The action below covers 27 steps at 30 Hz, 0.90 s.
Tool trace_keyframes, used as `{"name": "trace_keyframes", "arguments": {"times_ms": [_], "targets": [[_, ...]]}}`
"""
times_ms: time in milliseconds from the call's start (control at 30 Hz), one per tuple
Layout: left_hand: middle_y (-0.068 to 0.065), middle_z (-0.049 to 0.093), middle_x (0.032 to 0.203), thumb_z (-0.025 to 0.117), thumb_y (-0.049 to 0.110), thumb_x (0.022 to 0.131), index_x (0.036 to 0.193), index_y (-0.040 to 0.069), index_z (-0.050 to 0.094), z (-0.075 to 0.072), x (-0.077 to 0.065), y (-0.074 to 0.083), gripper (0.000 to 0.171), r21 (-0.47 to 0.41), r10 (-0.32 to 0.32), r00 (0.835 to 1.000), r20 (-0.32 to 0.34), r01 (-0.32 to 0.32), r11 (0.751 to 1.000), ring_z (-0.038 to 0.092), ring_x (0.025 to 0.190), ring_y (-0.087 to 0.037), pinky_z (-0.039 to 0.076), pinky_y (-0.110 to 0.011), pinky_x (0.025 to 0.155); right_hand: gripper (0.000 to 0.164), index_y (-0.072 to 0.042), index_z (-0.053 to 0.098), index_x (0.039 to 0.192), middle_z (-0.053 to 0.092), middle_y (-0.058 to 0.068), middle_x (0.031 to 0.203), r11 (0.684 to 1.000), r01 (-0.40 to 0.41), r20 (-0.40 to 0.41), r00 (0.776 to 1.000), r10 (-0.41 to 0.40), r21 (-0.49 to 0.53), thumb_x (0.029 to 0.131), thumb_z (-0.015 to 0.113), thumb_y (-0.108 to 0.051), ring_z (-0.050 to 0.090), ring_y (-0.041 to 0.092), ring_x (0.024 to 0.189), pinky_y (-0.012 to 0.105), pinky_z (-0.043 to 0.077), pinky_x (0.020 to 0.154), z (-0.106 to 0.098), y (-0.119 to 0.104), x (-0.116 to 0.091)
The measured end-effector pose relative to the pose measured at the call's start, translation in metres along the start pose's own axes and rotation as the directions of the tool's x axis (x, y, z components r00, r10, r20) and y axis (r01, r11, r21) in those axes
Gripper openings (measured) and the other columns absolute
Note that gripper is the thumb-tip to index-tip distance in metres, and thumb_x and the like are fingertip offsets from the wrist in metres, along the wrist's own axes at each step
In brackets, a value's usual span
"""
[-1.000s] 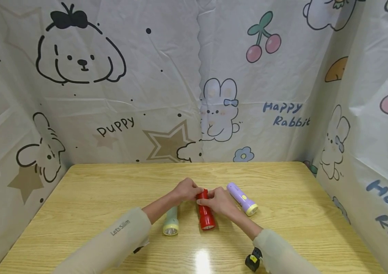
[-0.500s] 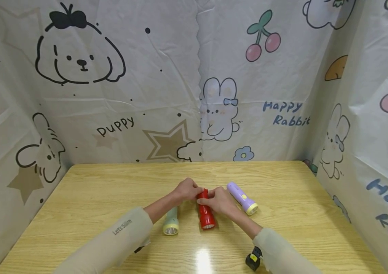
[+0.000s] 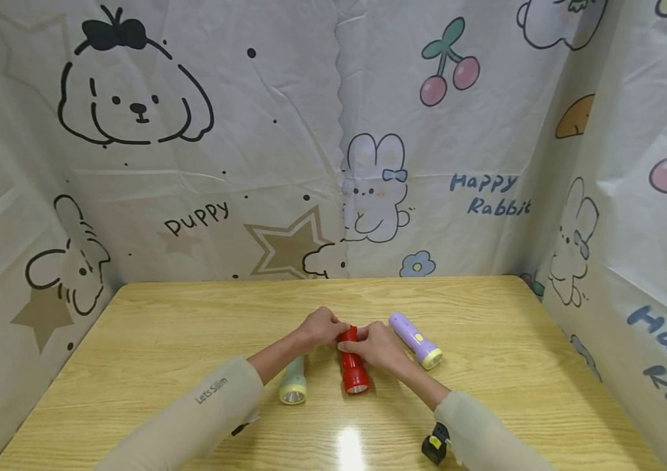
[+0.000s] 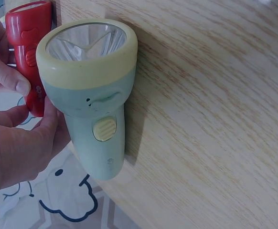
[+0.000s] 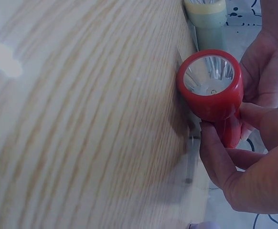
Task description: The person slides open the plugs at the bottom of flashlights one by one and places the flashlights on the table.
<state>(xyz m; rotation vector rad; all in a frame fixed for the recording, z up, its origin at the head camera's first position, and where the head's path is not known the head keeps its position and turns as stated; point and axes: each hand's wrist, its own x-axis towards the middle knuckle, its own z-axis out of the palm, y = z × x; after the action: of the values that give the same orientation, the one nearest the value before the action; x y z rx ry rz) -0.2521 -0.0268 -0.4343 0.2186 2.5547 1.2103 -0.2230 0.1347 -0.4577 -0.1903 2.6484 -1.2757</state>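
Both hands are on a red flashlight (image 3: 354, 373) near the middle of the table, its lens end facing the person. My left hand (image 3: 323, 327) pinches the narrow tail end between thumb and fingers. My right hand (image 3: 379, 345) holds the barrel from the right, thumb on one side and fingers curled round the other in the right wrist view. A mint-green flashlight (image 4: 98, 124) with a cream head lies beside the left forearm, partly covered by it in the head view. To the right of the right hand lies a purple flashlight (image 3: 414, 340) with a yellow rim.
The wooden table (image 3: 192, 327) is enclosed at the back and sides by a printed cloth (image 3: 286, 150). Near the right cuff is a small black device (image 3: 434, 449) with a yellow mark. Glare shows at the table's front.
Both hands keep their hold on the red flashlight with almost no movement. The head view has shifted very slightly.
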Motion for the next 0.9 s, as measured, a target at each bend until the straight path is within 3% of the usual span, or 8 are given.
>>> {"name": "trace_keyframes", "arguments": {"times_ms": [400, 633, 900], "targets": [[-0.003, 0.062, 0.064, 0.063, 0.015, 0.098, 0.085, -0.003, 0.078, 0.0002, 0.0032, -0.0018, 0.027, 0.015, -0.019, 1.000, -0.001, 0.019, 1.000, 0.047, 0.057, -0.008, 0.035, -0.016, 0.050, 0.027, -0.004, 0.071, 0.081, 0.067, 0.003, 0.069, 0.999, -0.031, 0.006, 1.000, 0.031, 0.011, 0.086, 0.081, -0.029, 0.065, 0.014, 0.059, 0.026, 0.056, 0.052, 0.0009, 0.0004, 0.0017], [0.001, 0.052, 0.056, 0.064, 0.015, 0.098, 0.073, 0.000, 0.074, 0.0017, 0.0060, -0.0034, 0.031, 0.007, -0.023, 1.000, -0.006, 0.023, 1.000, 0.043, 0.053, -0.008, 0.032, -0.017, 0.048, 0.027, -0.004, 0.071, 0.080, 0.067, 0.003, 0.069, 0.999, -0.037, 0.006, 0.999, 0.037, 0.020, 0.086, 0.081, -0.028, 0.065, 0.014, 0.059, 0.028, 0.057, 0.054, 0.0014, 0.0009, 0.0024], [0.000, 0.056, 0.058, 0.063, 0.015, 0.098, 0.074, 0.000, 0.075, 0.0027, 0.0084, -0.0056, 0.030, 0.015, -0.016, 1.000, -0.008, 0.016, 1.000, 0.044, 0.053, -0.007, 0.033, -0.016, 0.048, 0.029, -0.004, 0.069, 0.077, 0.066, 0.004, 0.069, 0.999, -0.044, 0.006, 0.999, 0.044, 0.016, 0.086, 0.081, -0.028, 0.065, 0.015, 0.058, 0.029, 0.058, 0.054, 0.0014, 0.0013, 0.0035]]}}
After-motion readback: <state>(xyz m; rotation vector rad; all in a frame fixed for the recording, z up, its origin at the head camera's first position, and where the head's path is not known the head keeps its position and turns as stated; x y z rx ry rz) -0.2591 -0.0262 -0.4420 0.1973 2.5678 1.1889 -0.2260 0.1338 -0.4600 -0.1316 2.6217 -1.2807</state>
